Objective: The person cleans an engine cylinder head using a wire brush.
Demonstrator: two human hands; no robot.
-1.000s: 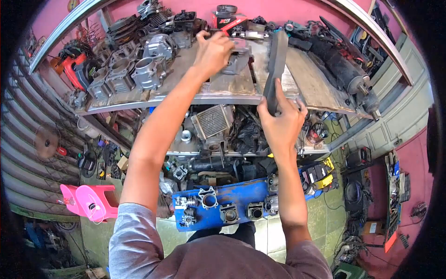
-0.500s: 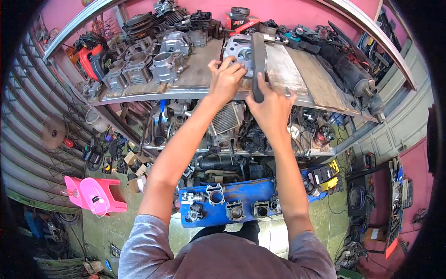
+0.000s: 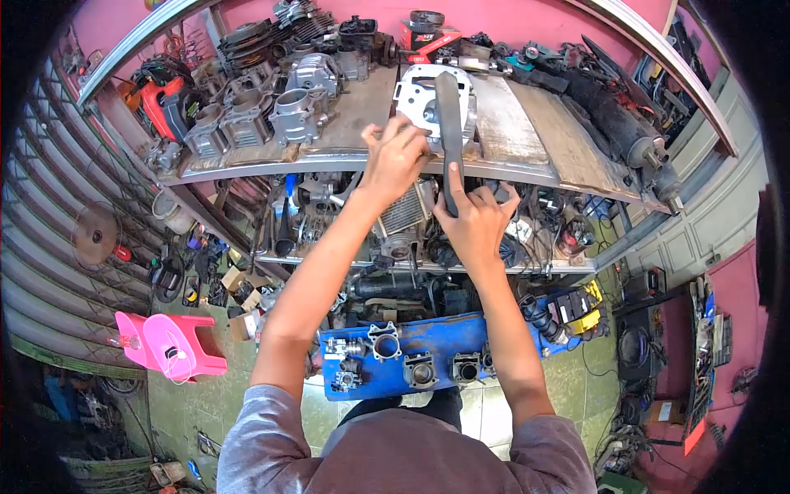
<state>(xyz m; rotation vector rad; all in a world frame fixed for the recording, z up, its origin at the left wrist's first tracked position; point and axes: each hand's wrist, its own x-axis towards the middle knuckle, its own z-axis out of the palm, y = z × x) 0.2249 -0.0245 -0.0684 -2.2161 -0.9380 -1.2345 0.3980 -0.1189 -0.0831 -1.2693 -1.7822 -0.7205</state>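
A silver engine cylinder head lies near the front edge of the shelf top, its flat face and round chamber turned up. My left hand is at its near left corner, fingers bent and fingertips right at the edge. A long flat grey bar lies lengthwise across the right part of the head's face, covering some of it. Its near end is in my right hand, with the forefinger stretched along the top and the thumb on the left side.
Several cylinder blocks stand left on the shelf. A dark exhaust muffler lies at the right. Below, a blue bench carries more engine parts. A pink plastic stool stands at lower left. The shelf's metal front edge runs under my hands.
My right hand has drawn the bar back toward me, uncovering more of the head's far edge. My left hand has shifted slightly back and to the left.
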